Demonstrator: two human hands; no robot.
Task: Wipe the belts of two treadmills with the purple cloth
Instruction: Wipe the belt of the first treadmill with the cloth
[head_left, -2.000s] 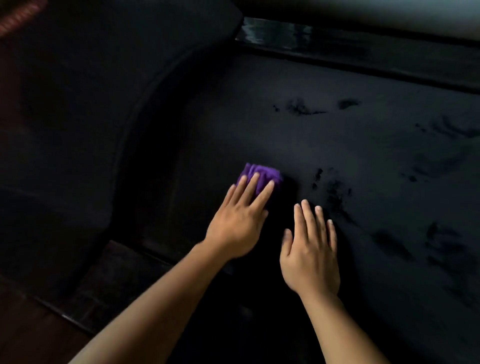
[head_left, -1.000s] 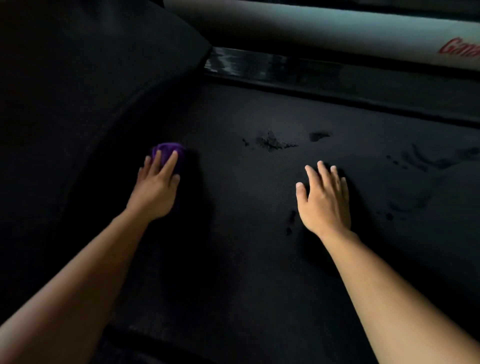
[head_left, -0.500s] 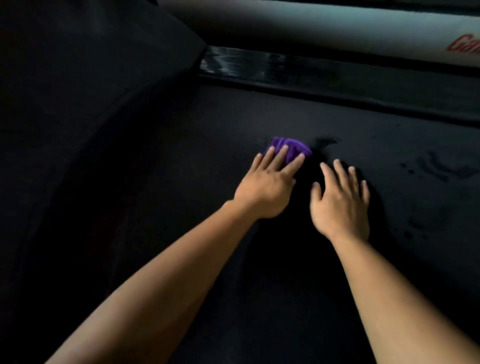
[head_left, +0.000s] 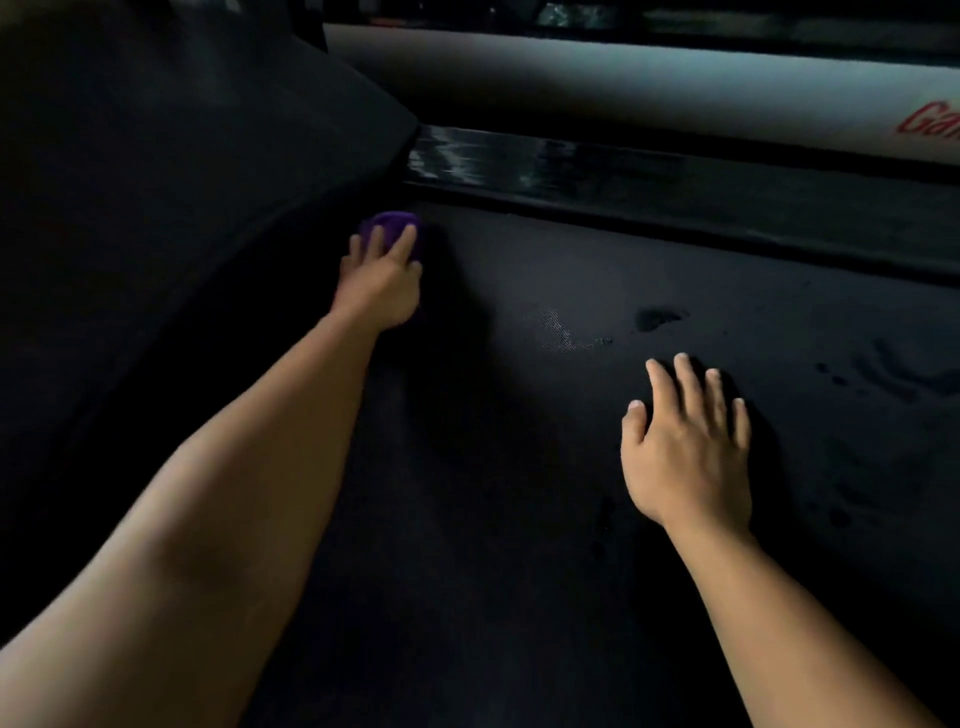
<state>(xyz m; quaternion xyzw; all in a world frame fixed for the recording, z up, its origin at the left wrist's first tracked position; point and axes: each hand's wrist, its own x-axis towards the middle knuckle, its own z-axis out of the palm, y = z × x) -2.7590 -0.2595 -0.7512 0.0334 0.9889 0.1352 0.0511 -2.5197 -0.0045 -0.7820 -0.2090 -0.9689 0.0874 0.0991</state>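
1. Head view: the left hand (head_left: 382, 275) has swung away from the middle of the belt (head_left: 519, 519), where it sat just beside the right hand (head_left: 685, 441) half a second ago, and now reaches the far left corner
2. The purple cloth (head_left: 392, 226) has gone with it; it lies bunched on the belt under the left fingertips, close to the dark cover (head_left: 182, 156) on the left and the glossy side rail (head_left: 571, 166) beyond
3. The left hand has its fingers stretched flat over the cloth, pressing it down rather than closing round it; the right hand rests palm down on the belt, fingers straight and slightly spread, holding nothing, much where it was
4. Where the cloth passed, the dark smear has faded to a pale grey patch (head_left: 563, 332); one dark spot (head_left: 660, 317) beside it remains, and more marks (head_left: 893, 374) lie to the right of the right hand
5. The sweeps seem to be lifting the dirt, so this belt looks part done: the right side probably still needs the cloth, and a second belt is yet to come
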